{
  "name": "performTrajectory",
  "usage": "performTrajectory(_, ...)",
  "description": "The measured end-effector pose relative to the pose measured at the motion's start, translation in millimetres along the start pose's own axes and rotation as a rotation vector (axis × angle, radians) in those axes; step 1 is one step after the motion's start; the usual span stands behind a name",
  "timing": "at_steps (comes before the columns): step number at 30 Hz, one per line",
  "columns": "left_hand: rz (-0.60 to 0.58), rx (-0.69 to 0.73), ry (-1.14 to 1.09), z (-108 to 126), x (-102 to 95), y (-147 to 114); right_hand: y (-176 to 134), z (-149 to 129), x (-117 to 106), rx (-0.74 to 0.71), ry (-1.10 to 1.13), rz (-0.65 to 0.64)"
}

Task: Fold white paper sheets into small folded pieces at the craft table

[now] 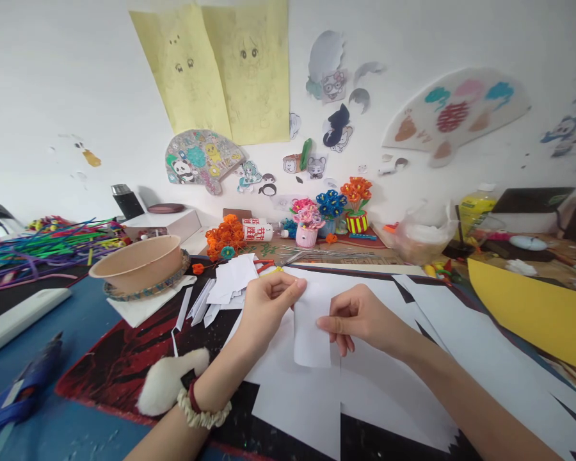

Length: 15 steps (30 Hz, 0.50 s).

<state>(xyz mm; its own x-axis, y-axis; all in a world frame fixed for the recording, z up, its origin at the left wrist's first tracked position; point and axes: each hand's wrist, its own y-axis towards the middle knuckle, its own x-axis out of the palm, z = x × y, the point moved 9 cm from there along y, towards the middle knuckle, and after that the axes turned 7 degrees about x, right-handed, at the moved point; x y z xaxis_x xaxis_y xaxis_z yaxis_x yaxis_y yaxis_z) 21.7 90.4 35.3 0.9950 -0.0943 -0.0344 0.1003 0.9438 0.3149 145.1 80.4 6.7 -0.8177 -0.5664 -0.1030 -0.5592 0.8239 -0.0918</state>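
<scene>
A small rectangular piece of white paper (312,333) is held up between my two hands. My left hand (276,296) pinches its upper left corner between thumb and fingers. On the paper's right edge, my right hand (352,317) closes with the thumb in front and fingers behind. Beneath them larger white sheets (297,410) lie overlapping on a dark red and black mat (110,358). A heap of cut white paper pieces (233,282) sits just beyond my left hand, with scissors (292,258) partly visible behind it.
At the left are a beige bowl (137,262), a blue glue gun (22,390), a white fuzzy object (166,384) and colourful pipe cleaners (43,246). Pipe-cleaner flowers (332,205) stand along the wall. Yellow card (532,314) lies at the right.
</scene>
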Motion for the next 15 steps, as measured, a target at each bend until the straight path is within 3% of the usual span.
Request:
performTrajectory(7, 0.006, -0.012, 0.012, -0.4, 1.2, -0.2, 1.0, 1.1, 0.2, -0.009, -0.002, -0.007)
performTrajectory(12, -0.097, -0.071, 0.002, -4.4, 11.8, -2.9, -0.8, 0.8, -2.3, -0.002, 0.003, 0.003)
performTrajectory(15, -0.059, -0.063, 0.047, -6.3, 7.6, -3.1, -1.0, 1.7, -1.0, 0.008, 0.023, -0.012)
